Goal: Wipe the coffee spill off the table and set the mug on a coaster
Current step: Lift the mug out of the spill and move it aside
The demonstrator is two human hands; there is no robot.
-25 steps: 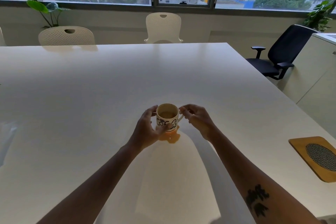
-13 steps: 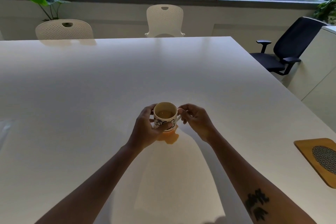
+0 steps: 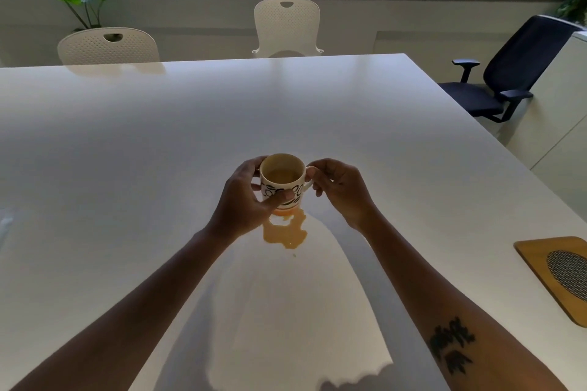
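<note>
A: Field entry. We hold the mug [image 3: 282, 181] with both hands. Left hand [image 3: 246, 200] wraps the body, thumb across the printed front. Right hand [image 3: 338, 189] pinches the handle side; the handle itself is mostly hidden behind the fingers.

B: Is the mug on the desk [image 3: 127, 152] or off it? We judge it just lifted, since the coffee spill [image 3: 285, 232] shows in full at the near side of its base. Contact there is hard to tell.

A: Agreed. There is coffee inside, so we keep it level.

B: Step in hand: clearing the mug off the puddle. The wiping is not started; we see no cloth in view.

A: The coaster [image 3: 559, 276] lies well apart, at the desk's right edge: wooden, with a dark mesh inset.

B: The next move calls for a slow, level carry rightward and a centred set-down there. The base may drip.
</note>
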